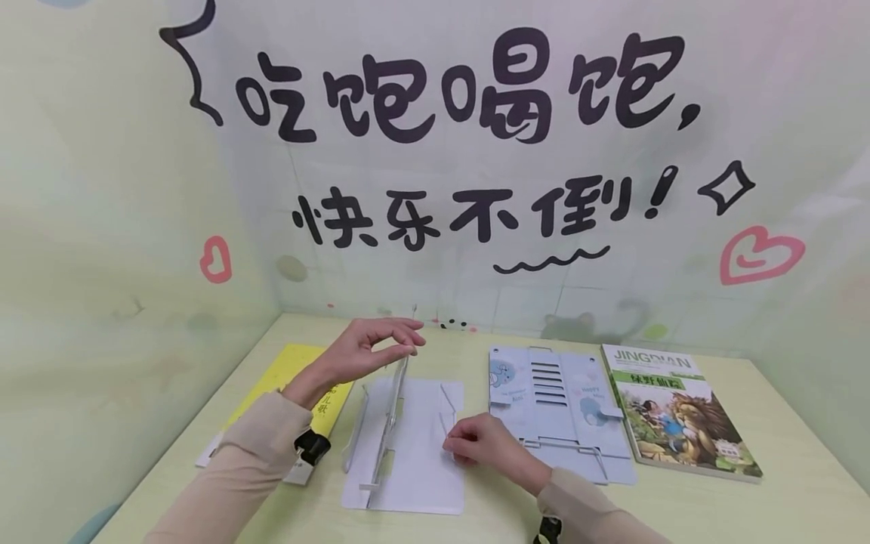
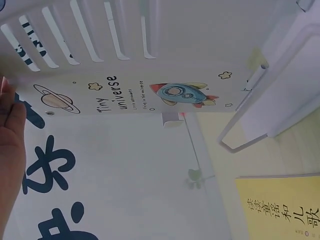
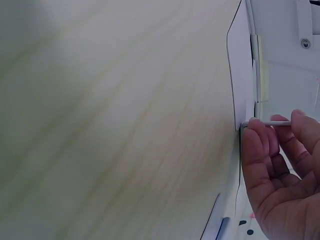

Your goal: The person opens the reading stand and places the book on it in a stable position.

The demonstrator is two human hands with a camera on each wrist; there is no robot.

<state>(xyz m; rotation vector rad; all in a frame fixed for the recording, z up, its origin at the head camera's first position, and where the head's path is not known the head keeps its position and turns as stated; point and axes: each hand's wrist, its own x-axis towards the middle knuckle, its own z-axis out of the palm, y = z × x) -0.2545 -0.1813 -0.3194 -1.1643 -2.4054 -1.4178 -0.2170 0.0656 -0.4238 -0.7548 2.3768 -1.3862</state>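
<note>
A white book stand (image 1: 424, 476) lies with its base flat on the table, its slotted panel (image 2: 130, 92) raised nearly upright and seen edge-on from the head. The panel carries a planet and a rocket print. My left hand (image 1: 370, 349) pinches the panel's top edge between thumb and fingers. Low at the base's right side, my right hand (image 1: 485, 442) pinches a thin white wire support (image 3: 277, 123), with the thumb and fingertips on it. Another wire leg (image 1: 356, 431) stands at the panel's left. In the left wrist view only part of the left hand shows.
A second, pale blue book stand (image 1: 581, 389) lies flat to the right, with a lion-covered book (image 1: 686, 423) beside it. On the left lies a yellow book (image 1: 285, 374), partly behind the left forearm. A printed backdrop (image 1: 435, 287) borders the table.
</note>
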